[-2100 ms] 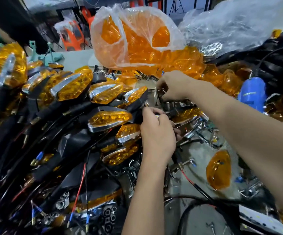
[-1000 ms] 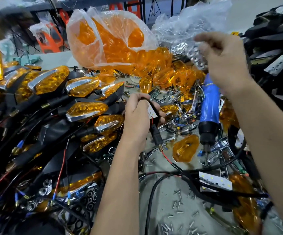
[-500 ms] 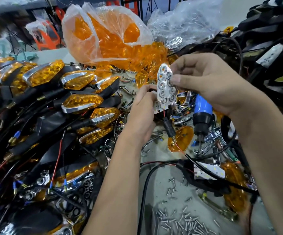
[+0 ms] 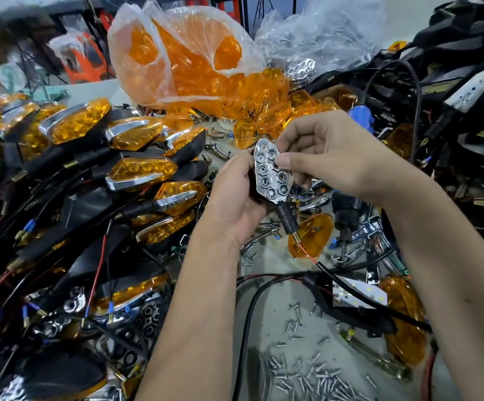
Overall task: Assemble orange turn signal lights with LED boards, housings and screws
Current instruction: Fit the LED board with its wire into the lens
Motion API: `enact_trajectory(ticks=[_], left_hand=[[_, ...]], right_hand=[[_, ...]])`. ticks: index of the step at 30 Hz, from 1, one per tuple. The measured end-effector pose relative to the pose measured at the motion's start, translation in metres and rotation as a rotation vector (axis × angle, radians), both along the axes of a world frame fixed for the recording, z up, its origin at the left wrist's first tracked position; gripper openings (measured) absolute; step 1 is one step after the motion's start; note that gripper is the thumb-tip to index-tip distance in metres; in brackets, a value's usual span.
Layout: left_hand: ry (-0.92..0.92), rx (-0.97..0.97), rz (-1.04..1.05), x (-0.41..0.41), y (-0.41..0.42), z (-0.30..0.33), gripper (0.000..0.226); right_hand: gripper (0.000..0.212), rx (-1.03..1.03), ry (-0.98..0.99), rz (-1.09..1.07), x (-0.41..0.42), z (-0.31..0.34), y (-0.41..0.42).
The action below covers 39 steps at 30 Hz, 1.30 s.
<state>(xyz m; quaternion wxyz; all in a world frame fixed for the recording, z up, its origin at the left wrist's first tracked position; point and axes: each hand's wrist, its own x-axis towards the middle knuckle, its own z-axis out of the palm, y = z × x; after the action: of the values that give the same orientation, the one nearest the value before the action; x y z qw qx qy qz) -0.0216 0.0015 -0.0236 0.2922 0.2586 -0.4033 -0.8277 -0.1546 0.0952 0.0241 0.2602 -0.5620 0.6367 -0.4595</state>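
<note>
My left hand (image 4: 235,195) grips a black turn signal housing (image 4: 285,217) from the left, its stem and red wire hanging down. A chrome honeycomb reflector (image 4: 271,175) sits on the housing's face. My right hand (image 4: 330,157) pinches the reflector's right edge with thumb and fingers. A loose orange lens (image 4: 311,235) lies on the table just below. Loose screws (image 4: 307,374) are scattered near the front edge. A white LED board (image 4: 359,295) lies at the right among black cables.
A heap of finished orange signal lights (image 4: 139,172) with black stems fills the left. A plastic bag of orange lenses (image 4: 194,62) and a bag of chrome reflectors (image 4: 321,33) stand at the back. A blue electric screwdriver (image 4: 360,117) shows behind my right hand. Black housings pile at right.
My right hand reached back to the bag of reflectors, brought a chrome reflector forward and set it against the housing held in my left hand. The view has tilted slightly.
</note>
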Motion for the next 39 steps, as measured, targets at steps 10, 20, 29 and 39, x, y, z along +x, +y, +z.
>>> enact_trajectory(ticks=[10,20,29,39], left_hand=[[0.045,0.041,-0.001,0.001,0.001,0.003,0.030],[0.109,0.130,-0.017,0.003,0.000,0.004,0.026],[0.189,0.149,-0.038,0.005,-0.001,0.001,0.053],[0.307,0.214,0.021,0.004,0.002,0.005,0.026]], right_hand=[[0.005,-0.029,0.048,0.019,0.003,0.001,-0.002],[0.005,-0.038,0.025,0.051,0.001,-0.006,-0.005],[0.016,-0.031,0.048,0.034,-0.001,-0.012,-0.005],[0.022,-0.056,-0.050,0.032,0.001,-0.016,-0.012]])
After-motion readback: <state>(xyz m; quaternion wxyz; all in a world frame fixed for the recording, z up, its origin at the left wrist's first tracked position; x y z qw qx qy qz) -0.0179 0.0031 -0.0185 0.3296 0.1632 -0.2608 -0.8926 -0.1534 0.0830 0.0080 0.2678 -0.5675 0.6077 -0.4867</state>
